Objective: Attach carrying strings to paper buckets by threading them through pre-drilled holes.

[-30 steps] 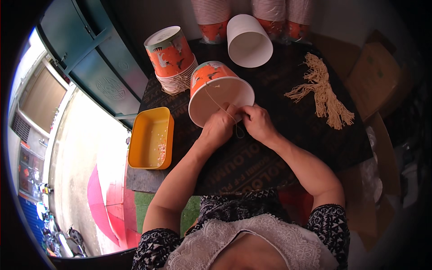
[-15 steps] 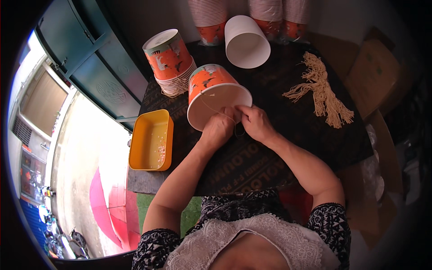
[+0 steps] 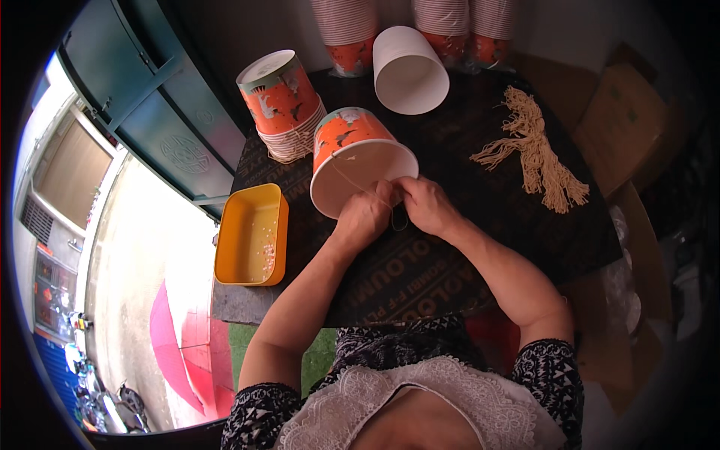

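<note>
An orange paper bucket point(image 3: 330, 142) lies tilted on the dark table, its white mouth facing me. A thin beige cord point(image 3: 358, 185) runs from the inside of its wall to my fingers. My left hand point(image 3: 365, 215) is closed on the cord at the bucket's near rim. Beside it, my right hand point(image 3: 429, 206) pinches at the same rim, fingertips close to the left ones; what lies between them is hidden. A loop of cord hangs below the hands. To the left stands a stack of orange buckets point(image 3: 279, 105), upside down, with cords around their rims.
A yellow plastic box point(image 3: 225, 236) with small pale bits inside sits at the table's left. At the back are a white bucket point(image 3: 397, 52) and wrapped bucket stacks point(image 3: 345, 26). A bundle of beige cords point(image 3: 534, 154) lies at right, near cardboard boxes point(image 3: 626, 124).
Both hands stay at the rim, with only slight finger movement. The bucket has shifted very slightly left.
</note>
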`<action>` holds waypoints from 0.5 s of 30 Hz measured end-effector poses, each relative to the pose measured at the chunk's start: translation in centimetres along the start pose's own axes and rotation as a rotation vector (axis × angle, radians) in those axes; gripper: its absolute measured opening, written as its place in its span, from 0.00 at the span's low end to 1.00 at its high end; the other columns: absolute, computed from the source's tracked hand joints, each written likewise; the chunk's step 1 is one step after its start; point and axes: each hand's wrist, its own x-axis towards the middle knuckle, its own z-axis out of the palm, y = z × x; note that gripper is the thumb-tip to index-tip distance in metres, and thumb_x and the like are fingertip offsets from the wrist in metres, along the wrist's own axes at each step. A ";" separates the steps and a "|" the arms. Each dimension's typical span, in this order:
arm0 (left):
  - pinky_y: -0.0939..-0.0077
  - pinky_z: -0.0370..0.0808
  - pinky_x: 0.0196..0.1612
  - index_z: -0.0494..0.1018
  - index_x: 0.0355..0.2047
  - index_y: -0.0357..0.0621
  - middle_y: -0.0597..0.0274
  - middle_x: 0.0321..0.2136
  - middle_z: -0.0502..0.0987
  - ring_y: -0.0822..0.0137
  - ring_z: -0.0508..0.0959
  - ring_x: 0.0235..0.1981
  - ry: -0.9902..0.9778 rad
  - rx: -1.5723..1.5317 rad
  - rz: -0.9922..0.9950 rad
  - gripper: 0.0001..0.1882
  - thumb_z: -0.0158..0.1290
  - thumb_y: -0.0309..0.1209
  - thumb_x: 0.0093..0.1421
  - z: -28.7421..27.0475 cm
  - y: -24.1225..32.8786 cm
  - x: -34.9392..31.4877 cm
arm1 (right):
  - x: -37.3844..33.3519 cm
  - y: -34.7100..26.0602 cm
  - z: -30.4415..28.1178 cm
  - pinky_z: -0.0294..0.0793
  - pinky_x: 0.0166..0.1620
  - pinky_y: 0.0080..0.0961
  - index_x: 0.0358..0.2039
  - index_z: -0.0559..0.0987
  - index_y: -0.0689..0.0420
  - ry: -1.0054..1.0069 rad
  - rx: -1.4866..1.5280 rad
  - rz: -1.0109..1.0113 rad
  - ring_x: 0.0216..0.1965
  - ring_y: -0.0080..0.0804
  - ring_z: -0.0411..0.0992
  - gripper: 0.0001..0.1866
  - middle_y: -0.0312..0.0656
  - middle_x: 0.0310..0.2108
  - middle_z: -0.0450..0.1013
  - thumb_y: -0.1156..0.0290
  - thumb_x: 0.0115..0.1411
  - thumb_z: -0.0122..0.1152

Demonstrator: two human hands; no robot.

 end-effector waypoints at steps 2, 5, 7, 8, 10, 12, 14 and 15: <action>0.53 0.73 0.27 0.65 0.33 0.38 0.43 0.24 0.75 0.42 0.77 0.27 0.019 0.014 0.020 0.06 0.51 0.26 0.58 0.2 -0.2 -0.1 | -0.1 0.0 0.3 0.76 0.40 0.38 0.37 0.76 0.64 0.020 0.012 -0.008 0.38 0.52 0.76 0.10 0.56 0.34 0.76 0.81 0.57 0.48; 0.54 0.74 0.27 0.66 0.34 0.38 0.44 0.25 0.75 0.43 0.77 0.26 0.034 0.037 0.066 0.07 0.50 0.28 0.59 0.2 -0.3 -0.1 | -0.1 0.1 0.4 0.75 0.39 0.35 0.39 0.76 0.63 0.049 0.029 -0.034 0.37 0.49 0.76 0.11 0.54 0.33 0.76 0.82 0.56 0.49; 0.54 0.74 0.26 0.66 0.35 0.37 0.44 0.27 0.75 0.44 0.77 0.26 0.030 0.046 0.093 0.08 0.48 0.29 0.60 0.0 -0.1 0.0 | 0.0 0.3 0.3 0.75 0.39 0.35 0.39 0.76 0.63 0.059 0.033 -0.053 0.37 0.49 0.76 0.11 0.54 0.33 0.76 0.82 0.56 0.49; 0.54 0.74 0.26 0.66 0.35 0.37 0.44 0.27 0.75 0.44 0.77 0.26 0.018 0.048 0.064 0.08 0.49 0.29 0.60 0.0 0.0 0.0 | 0.0 0.5 0.3 0.75 0.39 0.35 0.39 0.76 0.64 0.033 0.043 -0.052 0.37 0.49 0.76 0.11 0.54 0.33 0.76 0.82 0.56 0.49; 0.54 0.74 0.26 0.67 0.35 0.38 0.45 0.27 0.76 0.44 0.77 0.26 0.006 0.050 0.035 0.08 0.49 0.30 0.60 0.0 0.0 0.0 | 0.0 0.5 0.1 0.75 0.39 0.35 0.39 0.76 0.64 0.009 0.052 -0.051 0.37 0.50 0.76 0.11 0.54 0.33 0.76 0.82 0.56 0.49; 0.55 0.74 0.26 0.68 0.35 0.40 0.46 0.27 0.76 0.45 0.77 0.26 0.058 -0.034 0.029 0.07 0.51 0.30 0.60 0.1 -0.2 0.0 | 0.0 0.2 -0.1 0.76 0.39 0.36 0.38 0.76 0.64 0.020 0.006 -0.076 0.37 0.50 0.76 0.10 0.54 0.34 0.76 0.82 0.55 0.50; 0.55 0.74 0.27 0.69 0.34 0.40 0.46 0.27 0.76 0.44 0.78 0.26 0.068 -0.082 0.012 0.07 0.52 0.30 0.59 -0.1 0.0 0.0 | 0.0 0.5 0.0 0.76 0.39 0.36 0.37 0.76 0.64 0.018 0.015 -0.065 0.37 0.51 0.76 0.09 0.54 0.33 0.76 0.81 0.55 0.51; 0.54 0.74 0.27 0.70 0.34 0.41 0.46 0.26 0.76 0.44 0.78 0.27 0.077 -0.131 -0.007 0.08 0.54 0.31 0.59 -0.3 0.1 0.0 | 0.0 0.5 0.0 0.76 0.39 0.37 0.36 0.76 0.64 0.017 0.024 -0.053 0.37 0.51 0.76 0.08 0.54 0.33 0.76 0.81 0.55 0.52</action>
